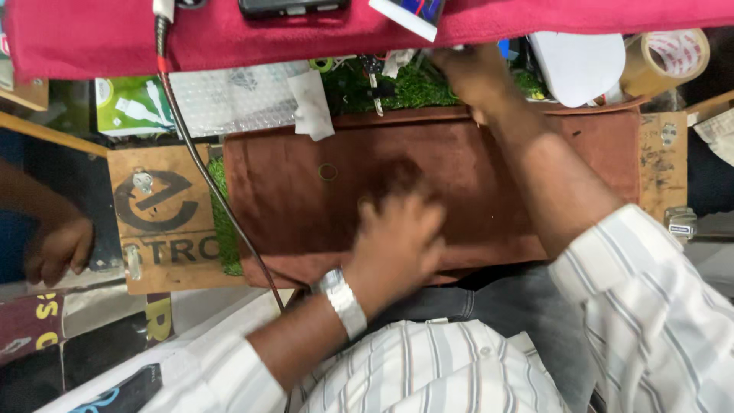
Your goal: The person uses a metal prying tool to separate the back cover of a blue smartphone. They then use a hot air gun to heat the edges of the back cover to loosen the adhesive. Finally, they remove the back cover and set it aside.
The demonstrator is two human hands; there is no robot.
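- The brown cloth (489, 183) lies spread flat across the middle of the counter (661, 160), its long side running from 9 to 3 o'clock, and it is the thing both hands work at.
- The left hand (397, 237) rests palm-down on the cloth's near half, at about 6 o'clock from its centre; it is blurred, the fingers (382, 210) look loosely curled and hold nothing that I can see.
- A metal watch (342, 300) sits on that wrist, just past the cloth's near edge.
- The right hand (470, 76) reaches to the far edge of the cloth at 12 o'clock; its fingers are hidden under the red cloth (229, 34), so I cannot tell how far open they are or whether they grip anything.
- A small green ring (327, 172) lies on the brown cloth at about 10 o'clock from the left hand, apart from it.
- To wipe or smooth well, I judge the flat hand should press evenly and steer clear of the ring.
- Green turf (397, 88) shows beyond the cloth's far edge, touching the right hand's side.
- A roll of tape (665, 57) stands at 2 o'clock, well apart.
- A black cable (202, 164) runs down at 9 o'clock, beside bubble wrap (229, 99).
- Another person's hand (57, 248) hangs at far 9 o'clock.
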